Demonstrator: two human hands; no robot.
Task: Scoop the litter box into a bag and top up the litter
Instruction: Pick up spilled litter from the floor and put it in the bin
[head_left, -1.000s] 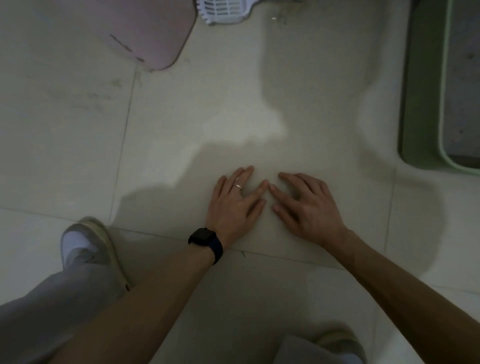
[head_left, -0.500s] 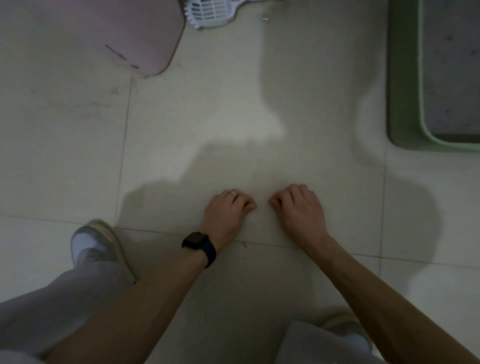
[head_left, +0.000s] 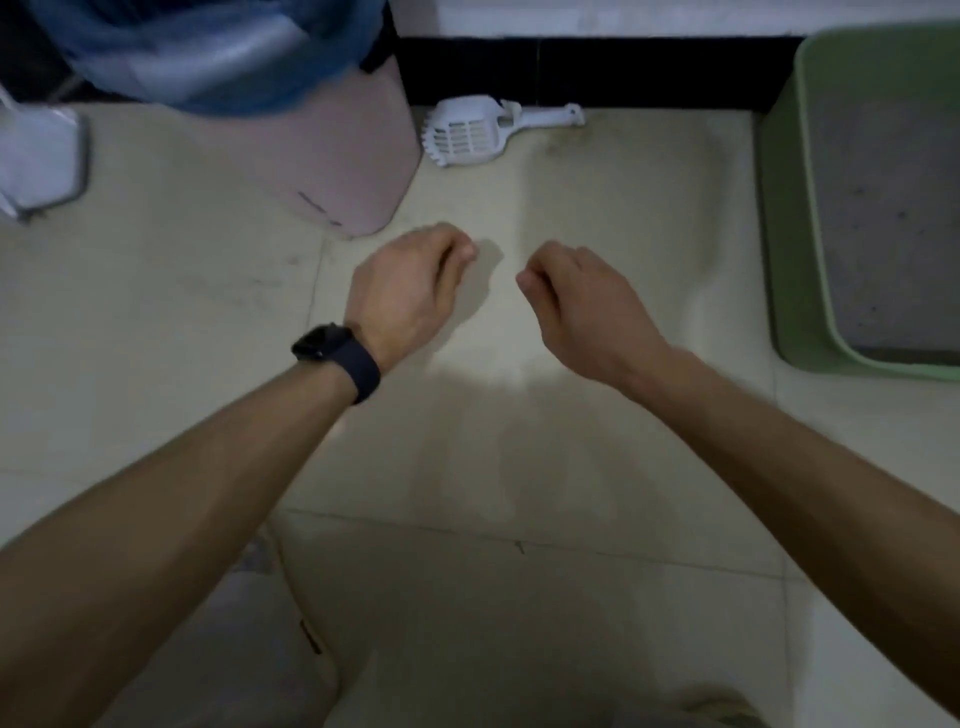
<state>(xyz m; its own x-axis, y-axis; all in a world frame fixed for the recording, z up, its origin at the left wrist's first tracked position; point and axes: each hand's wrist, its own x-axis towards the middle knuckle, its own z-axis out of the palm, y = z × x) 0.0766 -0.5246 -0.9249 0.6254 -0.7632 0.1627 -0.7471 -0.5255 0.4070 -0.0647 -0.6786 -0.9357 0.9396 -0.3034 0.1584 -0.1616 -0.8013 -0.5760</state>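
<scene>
A green litter box (head_left: 784, 218) with grey litter (head_left: 883, 228) stands at the right edge on the tiled floor. A white slotted scoop (head_left: 470, 135) lies by the black baseboard, between the litter box and a pink bin (head_left: 332, 171) lined with a blue bag (head_left: 208, 57). My left hand (head_left: 410, 291), with a dark watch on its wrist, hovers above the floor just right of the bin, fingers curled and holding nothing. My right hand (head_left: 582, 306) hovers beside it, fingers curled too, also with nothing in it. Both hands are below the scoop and apart from it.
A white object (head_left: 36, 156) sits at the far left edge. My grey trouser legs and a shoe (head_left: 722, 706) fill the bottom of the view. The black baseboard (head_left: 597, 73) and wall close off the far side.
Both hands have lifted off the floor, where they lay flat and then curled. The view has tilted up, bringing the bin's bag, the whole scoop and the baseboard into sight.
</scene>
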